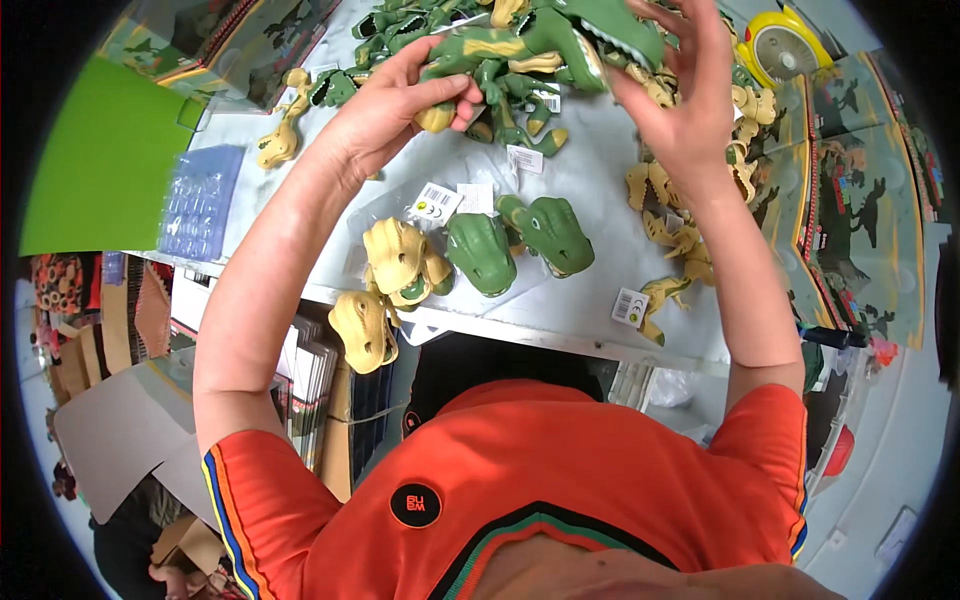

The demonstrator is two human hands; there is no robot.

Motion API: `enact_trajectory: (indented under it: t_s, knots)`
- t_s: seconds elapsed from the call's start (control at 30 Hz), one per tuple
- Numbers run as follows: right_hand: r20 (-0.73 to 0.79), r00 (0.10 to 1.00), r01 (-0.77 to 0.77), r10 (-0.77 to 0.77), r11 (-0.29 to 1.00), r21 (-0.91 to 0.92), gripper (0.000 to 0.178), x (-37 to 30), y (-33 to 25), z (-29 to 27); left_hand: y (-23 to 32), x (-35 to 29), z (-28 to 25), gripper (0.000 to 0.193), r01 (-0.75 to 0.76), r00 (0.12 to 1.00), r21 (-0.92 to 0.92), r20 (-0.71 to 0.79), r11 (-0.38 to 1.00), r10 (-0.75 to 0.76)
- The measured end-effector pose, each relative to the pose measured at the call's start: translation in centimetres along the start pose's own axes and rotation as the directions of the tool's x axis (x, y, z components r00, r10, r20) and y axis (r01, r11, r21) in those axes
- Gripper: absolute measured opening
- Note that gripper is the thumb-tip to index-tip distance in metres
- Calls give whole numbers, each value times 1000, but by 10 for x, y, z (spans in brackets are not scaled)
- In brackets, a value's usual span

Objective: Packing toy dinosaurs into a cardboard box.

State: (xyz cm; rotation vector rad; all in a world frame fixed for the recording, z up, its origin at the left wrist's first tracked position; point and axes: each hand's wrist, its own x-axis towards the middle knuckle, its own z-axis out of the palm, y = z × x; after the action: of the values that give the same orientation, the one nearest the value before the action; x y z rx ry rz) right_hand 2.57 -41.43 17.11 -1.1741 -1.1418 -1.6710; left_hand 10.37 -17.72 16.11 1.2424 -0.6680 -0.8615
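Observation:
My left hand (405, 105) is closed round the tail end of a green toy dinosaur (490, 50) with yellowish patches, held above the table. My right hand (690, 95) is beside its big open-jawed head (610, 35), thumb and fingers apart; whether they touch the head I cannot tell. Nearer me, two green dinosaur heads (482, 255) (550, 235) and two tan dinosaur toys (400, 260) (362, 330) lie along the table's near edge, one tan head jutting over it. Paper tags (435, 203) lie among them.
More green dinosaurs (400, 30) are heaped at the back, tan ones (660, 190) by my right forearm. A yellow fan (785, 50) stands far right. Printed cartons (860, 190) flank the right, a blue clear plastic tray (200, 200) and green panel (95, 160) the left.

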Motion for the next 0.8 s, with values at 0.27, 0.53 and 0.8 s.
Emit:
enact_trajectory:
  t_s: [0.27, 0.53, 0.8]
  knots:
    - [137, 20, -932, 990, 68, -355, 34, 4, -27, 22, -17, 17, 5, 25, -100, 950, 92, -286, 991, 123]
    - [118, 51, -938, 992, 88, -336, 26, 5, -16, 35, 49, 12, 16, 82, 333, 942, 766, -237, 550, -239]
    - [245, 193, -822, 950, 293, -488, 28, -14, -8, 32, 17, 9, -7, 69, -344, 912, 850, 203, 399, 356]
